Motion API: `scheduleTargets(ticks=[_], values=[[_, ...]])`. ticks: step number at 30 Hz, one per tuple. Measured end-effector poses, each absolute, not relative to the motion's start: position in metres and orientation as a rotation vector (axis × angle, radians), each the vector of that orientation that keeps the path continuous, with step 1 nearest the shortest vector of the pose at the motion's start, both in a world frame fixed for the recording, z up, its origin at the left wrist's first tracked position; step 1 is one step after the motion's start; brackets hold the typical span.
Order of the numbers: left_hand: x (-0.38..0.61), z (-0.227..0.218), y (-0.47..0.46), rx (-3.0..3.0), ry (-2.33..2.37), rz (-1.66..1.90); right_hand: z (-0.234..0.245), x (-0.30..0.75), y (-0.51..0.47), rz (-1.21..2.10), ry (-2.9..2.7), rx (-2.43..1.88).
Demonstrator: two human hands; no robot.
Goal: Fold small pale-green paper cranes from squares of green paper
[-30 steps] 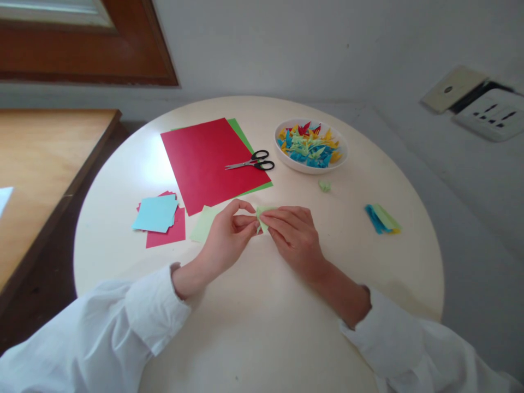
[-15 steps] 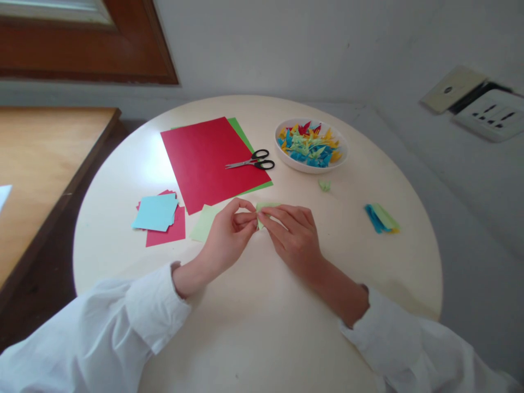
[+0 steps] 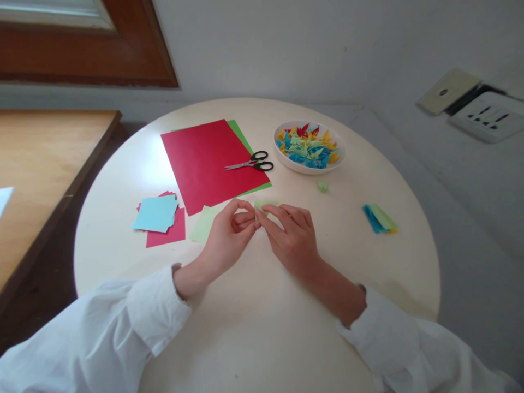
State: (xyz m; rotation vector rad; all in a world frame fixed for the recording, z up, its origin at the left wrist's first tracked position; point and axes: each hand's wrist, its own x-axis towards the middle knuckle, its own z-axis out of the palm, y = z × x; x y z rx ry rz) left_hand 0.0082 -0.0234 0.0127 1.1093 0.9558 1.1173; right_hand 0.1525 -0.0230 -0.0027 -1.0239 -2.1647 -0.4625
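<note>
Near the middle of the table, my left hand (image 3: 230, 232) and my right hand (image 3: 291, 234) meet at the fingertips. Both pinch a small piece of light green origami paper (image 3: 265, 205), whose folds are mostly covered by my fingers. Partly behind my left hand lies a flat light green paper sheet (image 3: 202, 225). Beyond my right hand sits a small light green folded paper piece (image 3: 323, 186). A white bowl (image 3: 310, 170) farther back holds many paper cranes (image 3: 309, 147) in blue, yellow, green and red.
Scissors (image 3: 249, 162) with black handles rest on a large red sheet (image 3: 208, 169) over a green one. Light blue squares (image 3: 155, 213) lie on red squares (image 3: 175, 232) at left. Folded coloured papers (image 3: 380, 218) lie at right on the round white table (image 3: 254, 327).
My right fingers have shifted slightly on the light green paper, with the thumb now closer to my left fingertips. The view has moved a little; other things stay in place.
</note>
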Motion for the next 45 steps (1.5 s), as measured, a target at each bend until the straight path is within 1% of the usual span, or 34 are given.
scheduleTargets(ticks=[7,14,21,27,35,40,45], values=[[0.004,0.011,-0.022,1.210,1.001,1.113,-0.001,0.155,-0.026,-0.305,-2.129,-1.012],[-0.003,0.009,-0.027,1.523,1.093,0.998,-0.002,0.162,-0.022,0.089,-1.889,-1.139],[-0.004,0.012,-0.031,1.820,1.179,0.942,-0.004,0.158,-0.023,0.275,-1.825,-1.176],[-0.006,0.011,-0.030,1.931,1.331,0.960,-0.004,0.156,-0.024,0.333,-1.826,-1.147],[-0.008,0.009,-0.028,2.018,1.284,1.009,-0.007,0.157,-0.024,0.359,-1.835,-1.156],[-0.007,0.008,-0.026,1.855,1.249,1.066,-0.008,0.157,-0.024,0.363,-1.832,-1.150],[-0.005,0.006,-0.026,1.722,1.175,1.021,-0.006,0.157,-0.024,0.346,-1.853,-1.177]])
